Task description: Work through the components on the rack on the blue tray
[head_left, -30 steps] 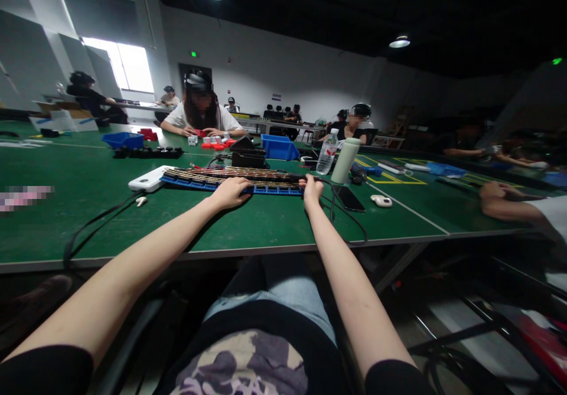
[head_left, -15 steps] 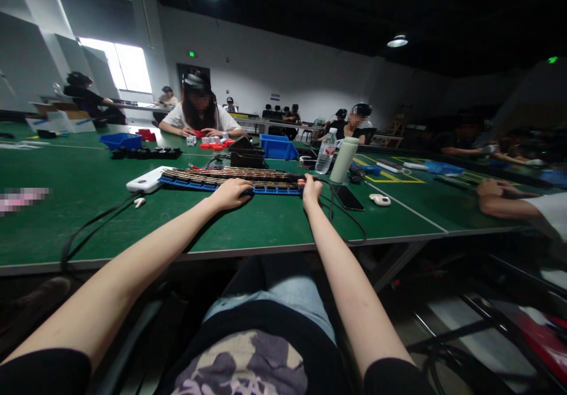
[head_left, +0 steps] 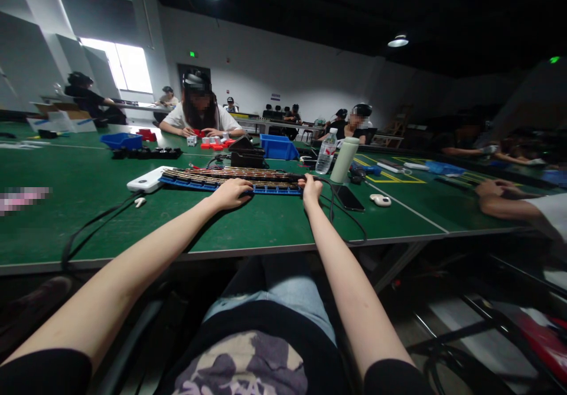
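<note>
A long blue rack (head_left: pixel 277 191), carrying rows of thin copper-coloured and black strips (head_left: pixel 221 172), lies crosswise on the table before me. My left hand (head_left: pixel 233 193) rests on its near edge, palm down, with the fingers stretched out over it. At the rack's right end, my right hand (head_left: pixel 312 191) is closed round a black corded pen-like tool (head_left: pixel 296 177). That tool points left over the strips; its tip is too small to make out. Its black cable (head_left: pixel 331 197) trails off to the right.
On the green table (head_left: pixel 186 224) a white device (head_left: pixel 149 180) stands left of the rack. A phone (head_left: pixel 349 198), an earbud case (head_left: pixel 380 200), a water bottle (head_left: pixel 326 153) and a green flask (head_left: pixel 344 160) are at right. Behind are a black box (head_left: pixel 246 157) and a blue bin (head_left: pixel 278 147). A co-worker (head_left: pixel 201 108) sits opposite.
</note>
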{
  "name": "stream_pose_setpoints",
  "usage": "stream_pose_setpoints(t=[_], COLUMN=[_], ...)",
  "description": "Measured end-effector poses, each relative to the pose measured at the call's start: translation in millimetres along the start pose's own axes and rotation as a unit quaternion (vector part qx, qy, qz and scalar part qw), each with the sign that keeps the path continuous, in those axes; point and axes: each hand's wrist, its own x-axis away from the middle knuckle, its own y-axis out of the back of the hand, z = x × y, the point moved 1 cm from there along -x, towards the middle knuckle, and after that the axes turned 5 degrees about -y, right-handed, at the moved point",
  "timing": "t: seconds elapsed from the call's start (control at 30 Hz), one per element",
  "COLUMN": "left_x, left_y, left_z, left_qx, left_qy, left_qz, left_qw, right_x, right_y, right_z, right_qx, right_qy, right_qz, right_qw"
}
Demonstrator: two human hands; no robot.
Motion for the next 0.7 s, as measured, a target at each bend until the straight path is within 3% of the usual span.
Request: stream_pose_setpoints(t=[0.4, 0.7], left_x=[-0.5, -0.6], left_y=[1.0, 1.1], left_z=[0.2, 0.4], left_qx=[0.001, 0.010], left_qy=[-0.001, 0.000], left_qz=[0.004, -0.003], left_qw=[1.000, 1.000], right_x=[10.5, 10.8], right_y=[6.3, 6.9], right_z=[16.3, 15.7], right_qx=[0.004, 0.029], right_qy=[0.027, 0.035], right_qz=[-0.045, -0.038], right_qw=[0.999, 0.998])
